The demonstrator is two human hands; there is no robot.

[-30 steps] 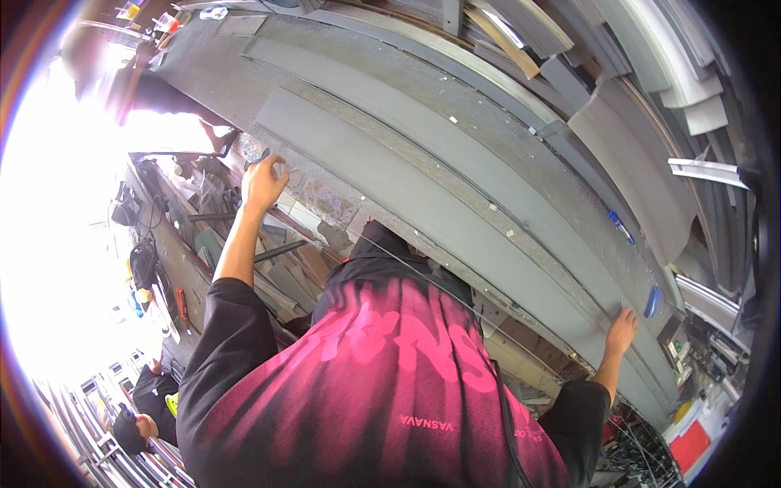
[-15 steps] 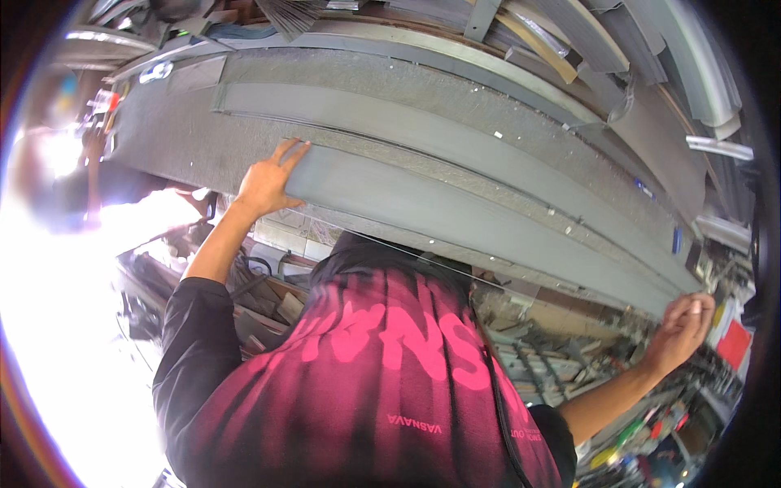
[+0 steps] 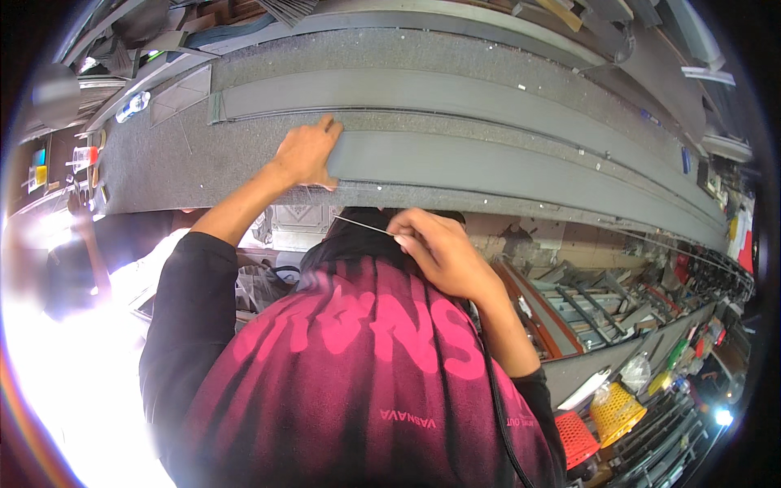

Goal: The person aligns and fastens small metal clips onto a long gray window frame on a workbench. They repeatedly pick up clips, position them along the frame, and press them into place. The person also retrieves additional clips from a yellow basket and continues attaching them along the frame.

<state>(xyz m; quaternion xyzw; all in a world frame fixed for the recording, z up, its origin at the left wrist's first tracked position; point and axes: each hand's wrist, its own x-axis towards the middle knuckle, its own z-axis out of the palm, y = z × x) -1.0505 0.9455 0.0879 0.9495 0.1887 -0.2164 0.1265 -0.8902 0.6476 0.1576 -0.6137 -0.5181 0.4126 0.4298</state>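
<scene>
At the far left, a red-capped container (image 3: 84, 158) and a clear bottle (image 3: 133, 106) are at the end of the grey bench (image 3: 163, 172). The far grey strip (image 3: 366, 89) lies lengthwise along the bench. The left hand (image 3: 309, 154) rests at the left end of the near grey strip (image 3: 464, 167), fingers and thumb spread apart across its width; whether they clamp its edges cannot be told. The near strip lies flat, close to the bench's front edge. A thin, light strand (image 3: 364, 226) runs in front of that edge. The right hand (image 3: 439, 254) clamps the strand between thumb and fingers. At the lower right are a red basket (image 3: 576, 440) and a yellow basket (image 3: 618, 415). A blue item (image 3: 686, 160) lies at the bench's right end.
</scene>
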